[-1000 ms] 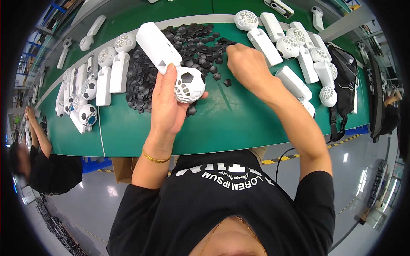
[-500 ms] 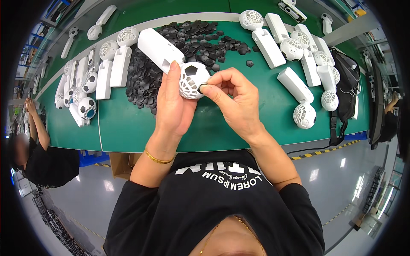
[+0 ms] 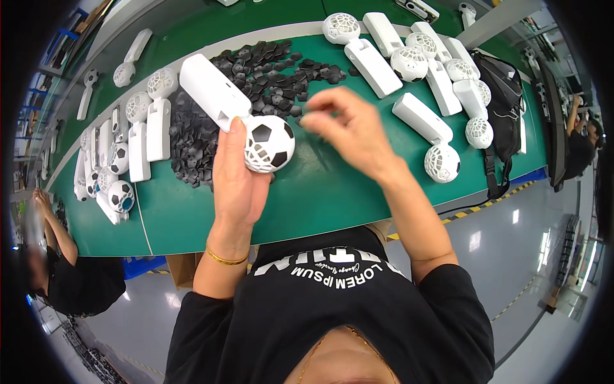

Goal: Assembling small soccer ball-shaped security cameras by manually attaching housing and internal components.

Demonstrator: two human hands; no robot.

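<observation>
In my left hand is a white handheld device whose round head is a soccer ball. Its long box-shaped body points up and to the left, away from me. Black pentagons fill several of the ball's faces, while its lower left side shows open white lattice. My right hand is off the ball, just to its right, with fingers curled and blurred by motion. Whether a small piece sits at its fingertips cannot be made out. Beyond the device spreads a pile of black pentagon pieces.
Several similar white devices lie at the right, beside a black bag. More devices stand grouped at the left on the green table. Another person sits at the far left.
My right hand has left the ball and moved slightly away from it. The ball has turned in my left hand, so more black pentagons face me. The view has shifted.
</observation>
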